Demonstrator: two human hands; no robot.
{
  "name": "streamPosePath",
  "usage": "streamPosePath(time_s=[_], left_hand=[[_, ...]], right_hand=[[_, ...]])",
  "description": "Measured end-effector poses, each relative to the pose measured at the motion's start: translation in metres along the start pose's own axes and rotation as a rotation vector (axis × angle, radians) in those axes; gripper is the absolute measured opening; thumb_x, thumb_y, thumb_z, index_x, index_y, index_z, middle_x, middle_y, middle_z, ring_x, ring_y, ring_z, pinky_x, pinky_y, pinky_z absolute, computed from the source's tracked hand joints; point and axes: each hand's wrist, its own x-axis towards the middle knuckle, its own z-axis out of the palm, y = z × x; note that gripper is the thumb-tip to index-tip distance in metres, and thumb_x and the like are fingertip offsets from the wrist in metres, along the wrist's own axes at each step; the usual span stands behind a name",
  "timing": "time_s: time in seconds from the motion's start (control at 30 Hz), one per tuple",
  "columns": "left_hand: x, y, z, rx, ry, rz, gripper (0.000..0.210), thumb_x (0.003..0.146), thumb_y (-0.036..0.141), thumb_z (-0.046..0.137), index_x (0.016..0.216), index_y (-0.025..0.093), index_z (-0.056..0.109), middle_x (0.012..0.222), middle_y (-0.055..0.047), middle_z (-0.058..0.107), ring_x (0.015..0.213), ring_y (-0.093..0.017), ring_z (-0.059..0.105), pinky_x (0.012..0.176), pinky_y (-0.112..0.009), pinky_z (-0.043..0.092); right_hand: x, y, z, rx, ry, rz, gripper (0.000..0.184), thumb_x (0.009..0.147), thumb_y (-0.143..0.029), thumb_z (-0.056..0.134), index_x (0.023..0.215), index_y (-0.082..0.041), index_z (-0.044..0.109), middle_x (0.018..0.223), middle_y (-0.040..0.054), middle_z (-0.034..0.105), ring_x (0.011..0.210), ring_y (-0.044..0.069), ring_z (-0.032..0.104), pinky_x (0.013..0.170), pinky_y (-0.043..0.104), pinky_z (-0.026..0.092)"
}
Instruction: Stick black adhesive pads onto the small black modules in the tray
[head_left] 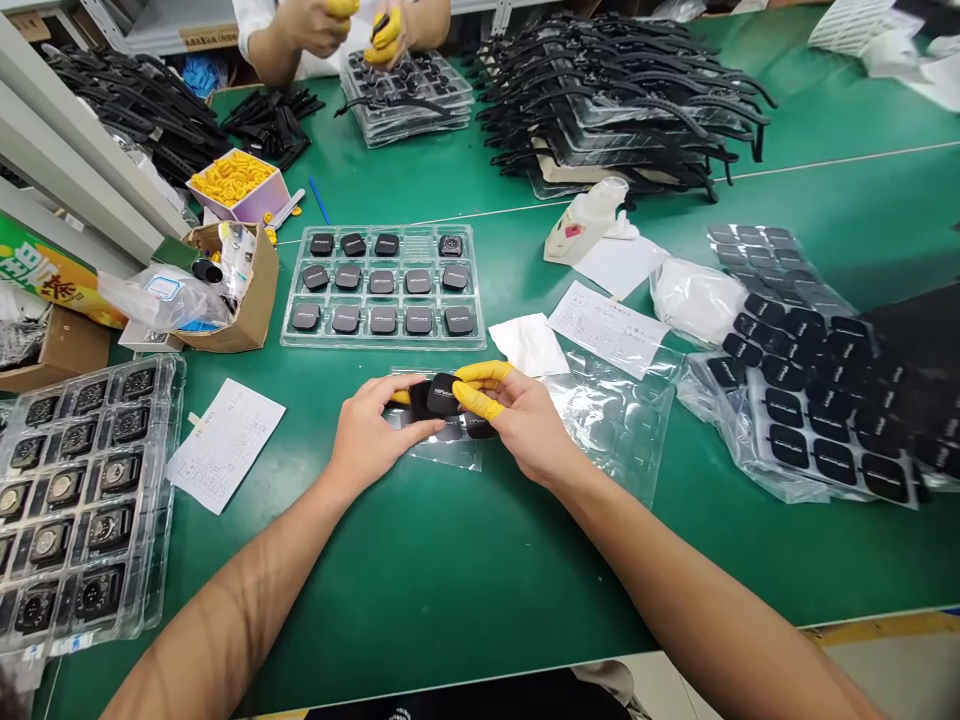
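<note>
My left hand (375, 425) grips a black square watch body (421, 398) by its edges. In my right hand (517, 415), yellow-covered finger and thumb pinch a black square film (445, 394) with pale print, held over or against the watch body. I cannot tell how much of it touches. Beneath both hands lies a clear sheet (469, 458) with more black films. Beyond them, a clear plastic tray (418, 243) carries rows of watch bodies, nearly all dark printed side up; one compartment holds none and one watch shows its back.
At the left, stacked trays (171, 480) hold watches back side up. A cardboard box (255, 300) and a box of yellow finger cots (234, 185) stand behind. Film sheets (817, 420) lie right. Strapped trays (615, 110) and a co-worker's hands (386, 35) are at the back.
</note>
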Motion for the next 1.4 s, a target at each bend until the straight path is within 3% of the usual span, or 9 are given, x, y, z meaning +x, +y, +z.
streamPosePath(time_s=[0.23,0.53,0.83,1.1,1.4], left_hand=[[0.001,-0.001,0.001,0.083,-0.046,0.029,0.051,0.073,0.026,0.090,0.121,0.029,0.074,0.119,-0.002,0.078,0.115,-0.025,0.069,0.105,-0.043,0.055],[0.000,-0.004,0.002,0.138,-0.086,-0.005,0.052,0.071,0.028,0.090,0.121,0.032,0.075,0.120,-0.002,0.079,0.126,-0.031,0.064,0.111,-0.051,0.052],[0.001,-0.003,0.002,0.141,-0.086,-0.021,0.048,0.073,0.033,0.088,0.119,0.031,0.076,0.118,-0.004,0.079,0.126,-0.035,0.064,0.109,-0.055,0.054],[0.000,-0.008,0.003,0.143,-0.059,0.019,0.049,0.071,0.035,0.090,0.118,0.032,0.076,0.116,-0.005,0.080,0.124,-0.038,0.065,0.106,-0.059,0.055],[0.001,-0.003,0.001,0.168,-0.080,-0.009,0.050,0.070,0.032,0.090,0.118,0.031,0.076,0.118,-0.004,0.079,0.126,-0.035,0.065,0.109,-0.056,0.053]], right_hand=[[0.001,-0.002,0.000,0.007,-0.052,0.059,0.049,0.054,-0.057,0.096,0.084,-0.025,0.075,0.091,0.0026,0.075,0.089,0.019,0.068,0.090,0.039,0.056],[0.000,-0.002,0.003,-0.004,-0.072,0.141,0.043,0.055,-0.044,0.096,0.087,-0.024,0.075,0.091,0.0021,0.076,0.086,0.019,0.069,0.086,0.037,0.057],[0.004,-0.001,0.004,-0.042,-0.041,0.160,0.043,0.055,-0.050,0.095,0.082,-0.024,0.076,0.083,0.0013,0.075,0.081,0.018,0.069,0.079,0.035,0.057],[0.005,0.002,0.004,0.004,-0.039,0.172,0.042,0.052,-0.044,0.097,0.082,-0.023,0.076,0.084,0.0017,0.076,0.083,0.019,0.069,0.081,0.035,0.058],[0.007,0.008,0.004,-0.023,-0.046,0.148,0.042,0.055,-0.045,0.096,0.084,-0.022,0.076,0.085,0.0019,0.075,0.083,0.019,0.069,0.083,0.037,0.058]])
